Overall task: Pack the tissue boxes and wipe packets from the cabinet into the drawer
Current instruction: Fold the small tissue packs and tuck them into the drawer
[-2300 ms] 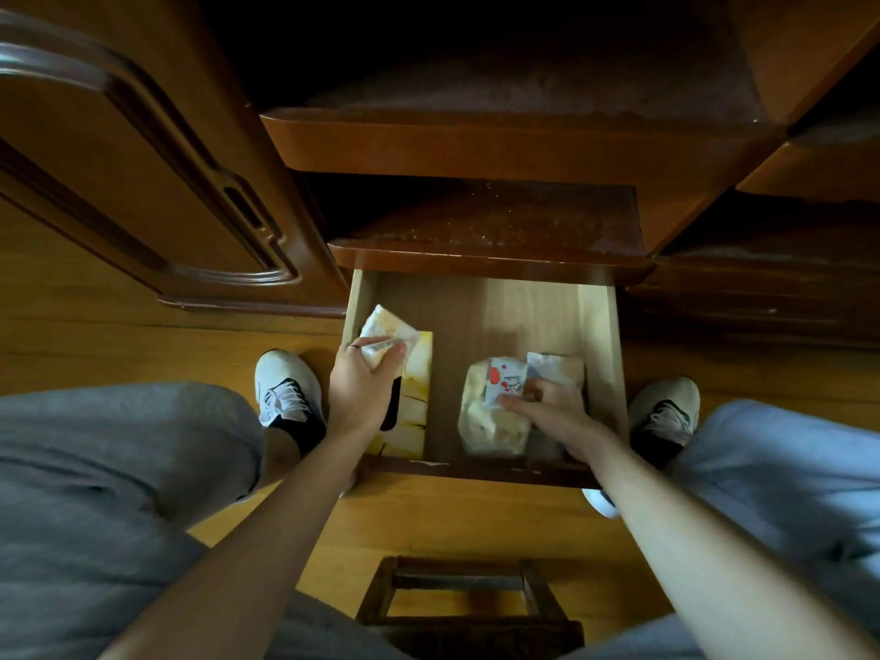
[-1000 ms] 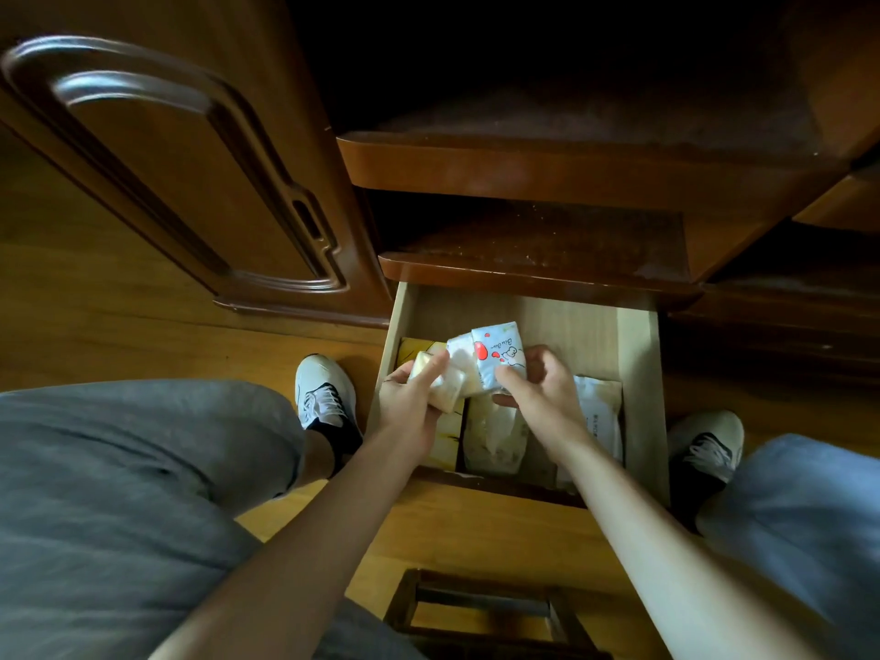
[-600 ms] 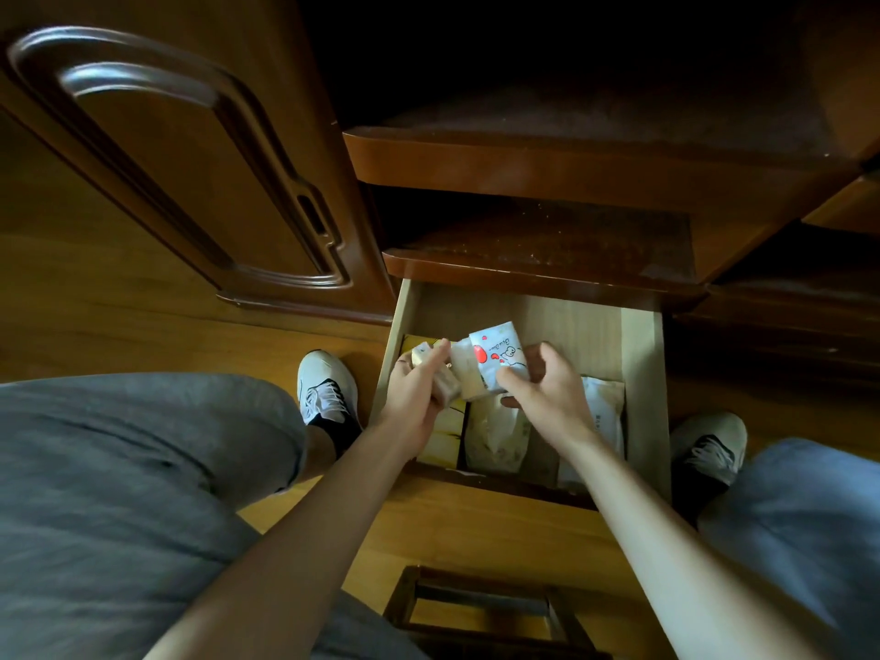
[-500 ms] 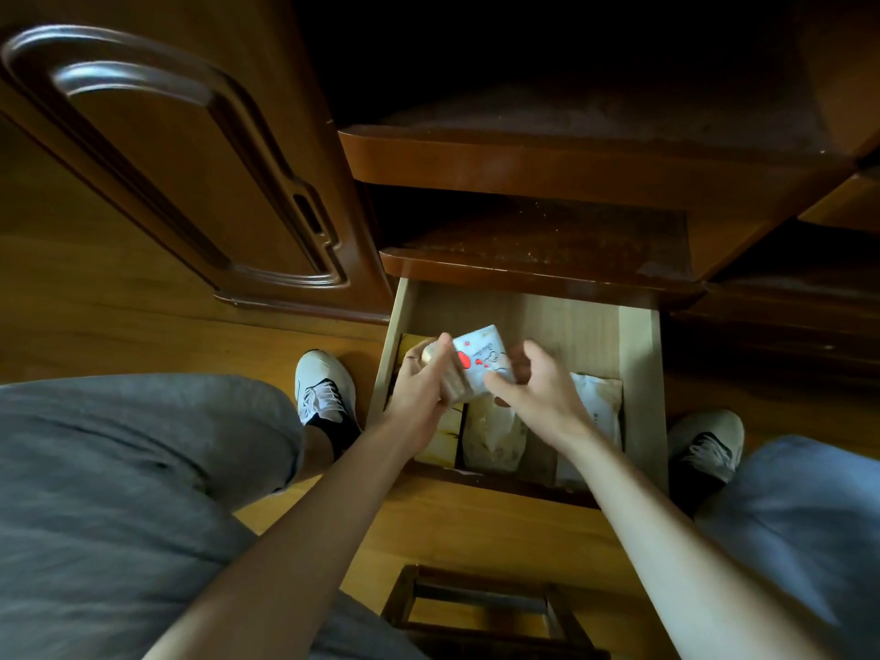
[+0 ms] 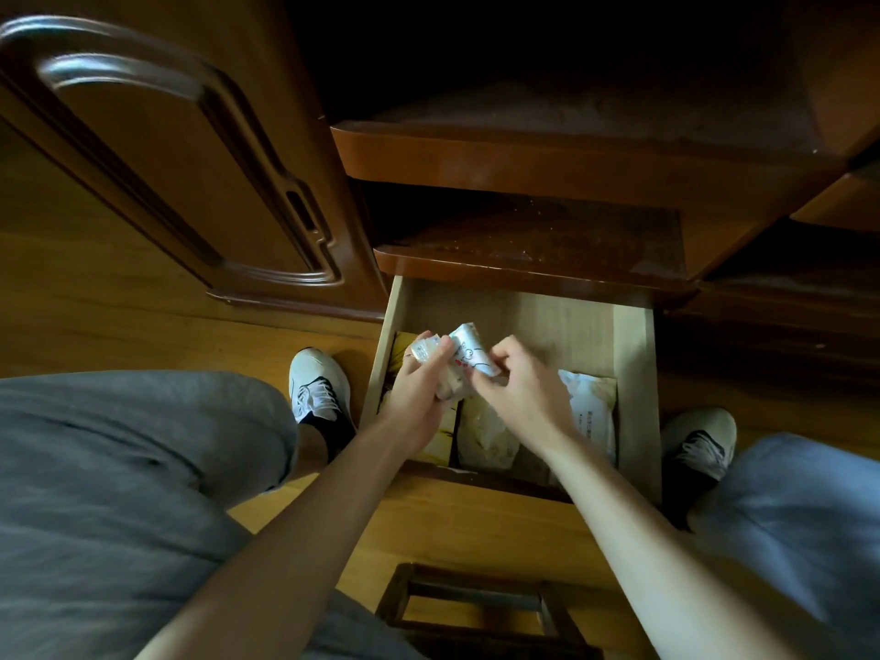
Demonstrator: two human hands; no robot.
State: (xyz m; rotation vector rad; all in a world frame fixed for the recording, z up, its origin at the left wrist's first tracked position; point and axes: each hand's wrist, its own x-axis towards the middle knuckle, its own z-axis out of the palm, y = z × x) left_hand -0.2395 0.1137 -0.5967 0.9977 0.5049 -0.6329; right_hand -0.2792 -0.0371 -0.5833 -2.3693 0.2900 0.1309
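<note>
**A room at home, seen from a low seat by a wooden cabinet**

This looks like a lived-in home. At 12 o'clock stands a dark varnished cabinet [image 5: 547, 154] with dusty shelves; its carved door [image 5: 157, 150] swings open toward 10 o'clock. A plain pale drawer [image 5: 633, 373] juts out over a warm wood-plank floor [image 5: 95, 302]. A small wooden stool [image 5: 476, 607] sits at 6 o'clock.

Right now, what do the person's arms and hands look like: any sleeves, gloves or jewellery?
Both forearms are bare up to the frame edge, with no sleeves or gloves showing. The left hand appears to have a thin ring on one finger, though it is small and blurred. The right hand shows nothing worn.
</note>
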